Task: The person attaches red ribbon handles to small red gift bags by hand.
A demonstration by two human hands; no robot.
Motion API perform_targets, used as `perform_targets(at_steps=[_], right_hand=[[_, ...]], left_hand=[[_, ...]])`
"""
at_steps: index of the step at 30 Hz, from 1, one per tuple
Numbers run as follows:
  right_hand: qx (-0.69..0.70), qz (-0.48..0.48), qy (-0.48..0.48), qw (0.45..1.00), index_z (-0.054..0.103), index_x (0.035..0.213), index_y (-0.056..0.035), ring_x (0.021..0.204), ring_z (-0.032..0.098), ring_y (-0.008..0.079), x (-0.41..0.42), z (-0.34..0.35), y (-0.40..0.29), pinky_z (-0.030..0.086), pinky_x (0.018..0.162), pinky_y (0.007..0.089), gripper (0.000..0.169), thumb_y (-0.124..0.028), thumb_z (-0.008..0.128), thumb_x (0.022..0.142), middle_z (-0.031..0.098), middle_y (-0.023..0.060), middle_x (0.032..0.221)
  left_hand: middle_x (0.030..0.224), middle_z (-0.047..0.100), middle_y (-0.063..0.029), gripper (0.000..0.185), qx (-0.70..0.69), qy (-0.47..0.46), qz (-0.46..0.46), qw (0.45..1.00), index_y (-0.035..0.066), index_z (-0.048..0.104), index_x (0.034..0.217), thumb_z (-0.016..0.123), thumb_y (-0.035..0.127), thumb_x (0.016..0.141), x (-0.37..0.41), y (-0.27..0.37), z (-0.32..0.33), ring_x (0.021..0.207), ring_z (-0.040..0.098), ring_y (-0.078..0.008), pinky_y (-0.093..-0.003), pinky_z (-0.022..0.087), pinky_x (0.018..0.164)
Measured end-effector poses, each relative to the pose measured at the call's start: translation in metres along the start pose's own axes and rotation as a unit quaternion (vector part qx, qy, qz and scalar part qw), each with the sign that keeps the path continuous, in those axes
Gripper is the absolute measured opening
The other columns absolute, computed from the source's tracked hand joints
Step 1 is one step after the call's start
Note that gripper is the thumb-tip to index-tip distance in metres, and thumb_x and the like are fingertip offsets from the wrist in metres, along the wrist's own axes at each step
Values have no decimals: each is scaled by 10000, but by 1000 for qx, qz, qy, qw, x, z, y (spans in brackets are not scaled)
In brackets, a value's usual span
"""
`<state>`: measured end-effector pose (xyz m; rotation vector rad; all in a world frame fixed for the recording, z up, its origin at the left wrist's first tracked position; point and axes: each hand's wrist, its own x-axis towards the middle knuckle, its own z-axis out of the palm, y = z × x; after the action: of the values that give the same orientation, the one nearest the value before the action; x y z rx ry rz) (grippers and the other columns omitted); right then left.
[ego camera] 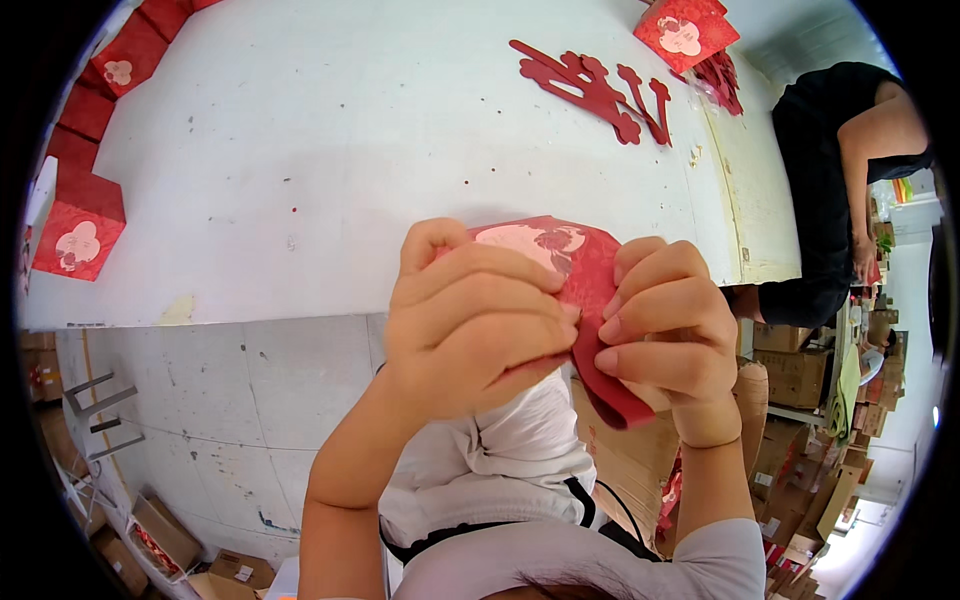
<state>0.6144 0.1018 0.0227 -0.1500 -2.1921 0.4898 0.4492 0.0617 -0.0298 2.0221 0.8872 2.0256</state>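
Between my two hands, over the front edge of the white table, is a red printed box with a pale flower-shaped panel on its face. My left hand is curled over its left part, with the fingertips near its middle. My right hand grips its right side. A dark red strap hangs in a loop below the fingers, between the hands. Several flat dark red strips with flower-shaped ends lie farther back on the table. The underside of the box is hidden by my hands.
Red boxes stand along the table's left edge. Another red box and a pile of red strips are at the back right. A person in black is at the right. Cardboard boxes are stacked beyond; a metal frame stands lower left.
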Motion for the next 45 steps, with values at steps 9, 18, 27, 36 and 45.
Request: perform_targets(at_steps=[9, 18, 27, 36, 45], right_hand=[[-28, 105, 6, 994, 626, 831, -13, 645, 479, 174, 0, 4, -4, 388, 529, 255, 319, -11, 691, 519, 523, 78, 828], [4, 247, -82, 966, 622, 787, -46, 685, 469, 175, 18, -5, -14, 373, 573, 262, 287, -47, 706, 513, 514, 64, 806], [39, 307, -120, 943, 626, 716, -56, 705, 459, 169, 27, -6, -15, 346, 617, 262, 226, -46, 716, 509, 507, 33, 768], [7, 266, -65, 962, 602, 918, -4, 717, 500, 187, 17, -7, -14, 408, 602, 275, 398, -48, 734, 545, 514, 77, 831], [-12, 204, -70, 976, 617, 865, -5, 698, 483, 179, 12, -4, -13, 406, 568, 266, 325, -24, 717, 556, 492, 69, 821]], left_hand=[[728, 601, 25, 224, 23, -38, -22, 999, 140, 525, 704, 698, 26, 619, -1, 5, -6, 712, 619, -167, -316, 287, 652], [747, 445, 48, 185, 11, -1, -25, 1000, 170, 625, 692, 638, 106, 519, -3, 4, -5, 706, 597, -111, -299, 283, 678], [773, 469, 44, 167, 10, 9, -15, 1000, 163, 627, 702, 633, 112, 543, -6, 3, -3, 705, 592, -109, -295, 283, 695], [926, 514, -25, 233, 16, -85, -49, 995, 166, 545, 695, 712, 55, 577, 4, 5, -12, 699, 594, -158, -312, 275, 707], [880, 444, -11, 260, 20, -49, -17, 998, 181, 544, 677, 727, 28, 574, -1, -2, -9, 694, 618, -144, -295, 250, 640]])
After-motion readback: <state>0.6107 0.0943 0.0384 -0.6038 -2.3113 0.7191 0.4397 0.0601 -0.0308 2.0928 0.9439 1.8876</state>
